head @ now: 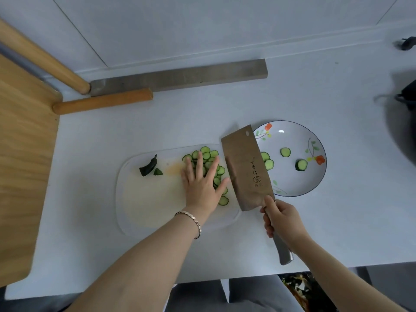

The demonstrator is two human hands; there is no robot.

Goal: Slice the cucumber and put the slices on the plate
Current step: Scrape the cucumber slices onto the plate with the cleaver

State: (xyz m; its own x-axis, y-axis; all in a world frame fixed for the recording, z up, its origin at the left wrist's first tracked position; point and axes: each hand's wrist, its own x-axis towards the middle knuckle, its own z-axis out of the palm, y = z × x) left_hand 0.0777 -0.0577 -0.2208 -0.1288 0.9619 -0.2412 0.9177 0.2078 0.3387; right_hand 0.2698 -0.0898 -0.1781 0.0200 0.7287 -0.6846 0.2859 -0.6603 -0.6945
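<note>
Two bare forearms reach in from the near edge of the table [337, 233], the left one wearing a metal bracelet [191, 218] at the wrist. The right hand [281, 221] has its fingers curled tightly round the steel handle of a cleaver [245, 167], thumb lying along the top near the blade's heel. The broad blade runs up and away from those fingers, tilted, with its far corner over the near rim of the plate [315, 176].

The left hand [202, 183] lies flat, its fingers straight and spread, holding nothing but resting on top of the pile of cucumber slices [208, 155]. Most slices show beyond and between the fingertips; a few lie just to the thumb side, next to the cleaver's edge. The pile sits on a pale, translucent cutting board [153, 199]. To the little-finger side of the left hand, well apart, lie the dark cucumber end [147, 168] and a small green offcut [158, 171] beside it.

Beyond the right hand's fingers, past the blade, the flower-painted plate carries a few slices: two overlapping ones [269, 164] against the cleaver's far face and two single ones [285, 152] [301, 165] farther out.

Far beyond both hands, two wooden rods [103, 101] and a long grey bar [180, 76] lie along the wall side.
</note>
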